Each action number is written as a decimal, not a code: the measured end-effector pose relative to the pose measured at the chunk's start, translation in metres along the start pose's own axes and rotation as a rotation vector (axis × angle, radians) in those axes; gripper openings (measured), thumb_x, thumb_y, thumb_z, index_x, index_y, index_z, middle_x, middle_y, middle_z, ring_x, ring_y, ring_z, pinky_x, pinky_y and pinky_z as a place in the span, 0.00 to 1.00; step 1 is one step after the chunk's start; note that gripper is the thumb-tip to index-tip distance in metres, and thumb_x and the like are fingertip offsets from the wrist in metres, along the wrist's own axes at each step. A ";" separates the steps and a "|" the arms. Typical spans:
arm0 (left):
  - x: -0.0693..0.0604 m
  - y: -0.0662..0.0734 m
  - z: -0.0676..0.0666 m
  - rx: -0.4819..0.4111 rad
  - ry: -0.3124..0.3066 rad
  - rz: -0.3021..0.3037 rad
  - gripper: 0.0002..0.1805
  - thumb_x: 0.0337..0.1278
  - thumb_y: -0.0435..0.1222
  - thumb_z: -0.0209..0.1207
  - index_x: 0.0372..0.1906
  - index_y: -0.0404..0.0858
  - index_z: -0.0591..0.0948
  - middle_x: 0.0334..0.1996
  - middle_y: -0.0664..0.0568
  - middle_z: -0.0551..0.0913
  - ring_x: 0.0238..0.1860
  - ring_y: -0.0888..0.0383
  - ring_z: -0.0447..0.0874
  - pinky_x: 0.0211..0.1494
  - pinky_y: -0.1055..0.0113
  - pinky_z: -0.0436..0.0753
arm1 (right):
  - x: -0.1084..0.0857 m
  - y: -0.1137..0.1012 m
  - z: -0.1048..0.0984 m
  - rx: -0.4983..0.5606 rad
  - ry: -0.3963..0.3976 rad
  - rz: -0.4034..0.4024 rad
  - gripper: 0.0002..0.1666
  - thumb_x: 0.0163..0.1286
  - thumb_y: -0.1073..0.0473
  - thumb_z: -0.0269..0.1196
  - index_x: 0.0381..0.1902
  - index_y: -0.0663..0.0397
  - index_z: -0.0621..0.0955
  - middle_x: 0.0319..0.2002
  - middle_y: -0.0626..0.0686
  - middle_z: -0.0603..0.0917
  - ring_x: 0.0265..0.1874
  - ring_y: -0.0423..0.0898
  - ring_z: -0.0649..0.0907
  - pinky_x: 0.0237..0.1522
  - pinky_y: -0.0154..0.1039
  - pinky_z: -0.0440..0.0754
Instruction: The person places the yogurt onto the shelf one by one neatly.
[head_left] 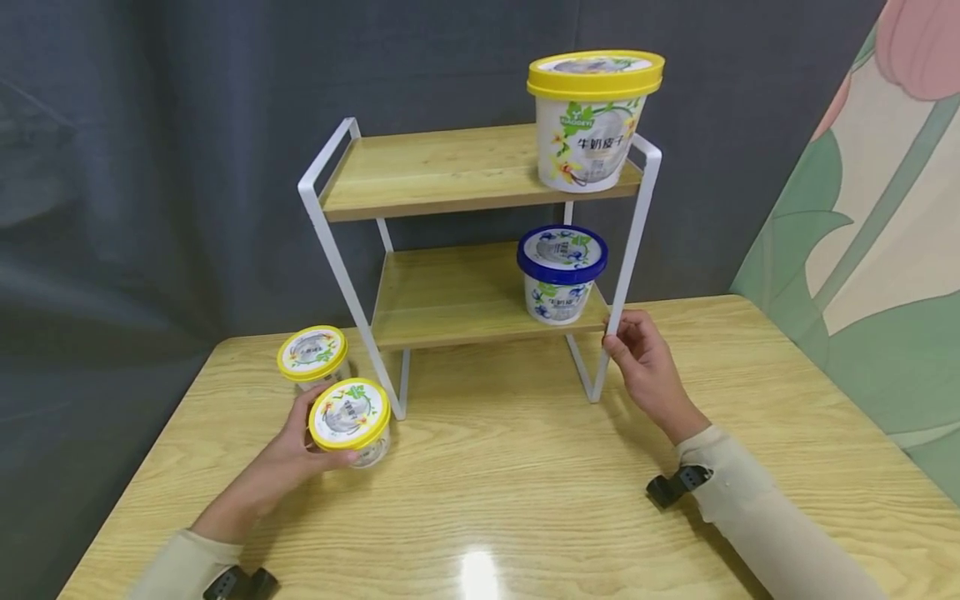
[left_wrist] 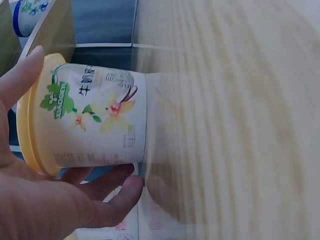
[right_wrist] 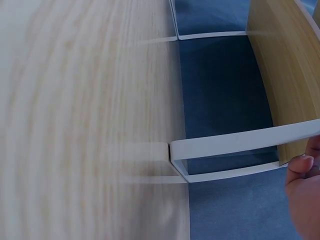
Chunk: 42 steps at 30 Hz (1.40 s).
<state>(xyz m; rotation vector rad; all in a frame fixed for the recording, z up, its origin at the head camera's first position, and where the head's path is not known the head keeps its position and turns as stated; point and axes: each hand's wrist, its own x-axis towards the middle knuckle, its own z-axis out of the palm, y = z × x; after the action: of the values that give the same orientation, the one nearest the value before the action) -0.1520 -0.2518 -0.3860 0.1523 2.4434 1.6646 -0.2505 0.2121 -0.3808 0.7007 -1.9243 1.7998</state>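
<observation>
My left hand [head_left: 296, 450] is around a small white tub [left_wrist: 105, 117] with a yellow lid, thumb on the near side and fingers on the far side. In the left wrist view its base meets the tabletop. Just behind it stands a second yellow-lidded tub [head_left: 311, 354]. At the right end of a two-tier shelf rack [head_left: 438, 179], my right hand [head_left: 652, 375] holds the white metal frame beside the lower board; the right wrist view catches only the thumb and part of the fingers [right_wrist: 305, 170].
On the rack's upper board, at right, stands a large yellow-lidded tub [head_left: 588, 125]. A smaller tub with a blue lid [head_left: 562, 271] sits below it on the lower board. Behind the wooden table [head_left: 480, 492] hangs a dark curtain [head_left: 442, 58], with a flower-patterned panel [head_left: 900, 233] at right.
</observation>
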 end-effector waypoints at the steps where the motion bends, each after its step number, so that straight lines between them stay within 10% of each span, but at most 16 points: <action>1: 0.000 0.000 0.000 0.001 0.008 0.000 0.57 0.52 0.36 0.72 0.77 0.45 0.43 0.75 0.42 0.54 0.73 0.38 0.57 0.63 0.57 0.71 | 0.001 0.000 0.001 0.000 -0.001 0.001 0.10 0.72 0.75 0.53 0.49 0.74 0.69 0.35 0.44 0.78 0.36 0.34 0.77 0.39 0.24 0.76; 14: -0.014 0.022 -0.012 0.020 0.084 0.038 0.56 0.47 0.34 0.74 0.77 0.50 0.51 0.67 0.53 0.66 0.58 0.66 0.69 0.51 0.68 0.78 | -0.002 0.002 0.004 -0.040 -0.024 0.034 0.12 0.74 0.71 0.53 0.51 0.76 0.68 0.36 0.43 0.78 0.37 0.34 0.78 0.42 0.24 0.77; 33: -0.041 0.095 0.012 -0.143 0.108 0.350 0.57 0.42 0.17 0.69 0.77 0.48 0.57 0.72 0.48 0.61 0.63 0.60 0.69 0.55 0.77 0.79 | -0.001 0.000 -0.002 -0.016 -0.032 0.031 0.12 0.74 0.71 0.53 0.50 0.75 0.67 0.36 0.44 0.79 0.36 0.36 0.77 0.39 0.25 0.77; 42: -0.025 0.129 0.030 -0.105 0.110 0.367 0.55 0.45 0.24 0.72 0.77 0.53 0.57 0.71 0.52 0.63 0.66 0.56 0.65 0.59 0.78 0.75 | 0.000 -0.002 -0.004 -0.034 -0.041 0.038 0.12 0.75 0.71 0.53 0.51 0.76 0.67 0.37 0.45 0.79 0.38 0.38 0.78 0.42 0.25 0.78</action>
<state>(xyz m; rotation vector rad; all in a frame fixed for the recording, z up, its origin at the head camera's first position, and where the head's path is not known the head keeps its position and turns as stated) -0.1231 -0.1817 -0.2742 0.5373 2.5157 1.9910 -0.2492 0.2163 -0.3793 0.6990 -2.0026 1.7843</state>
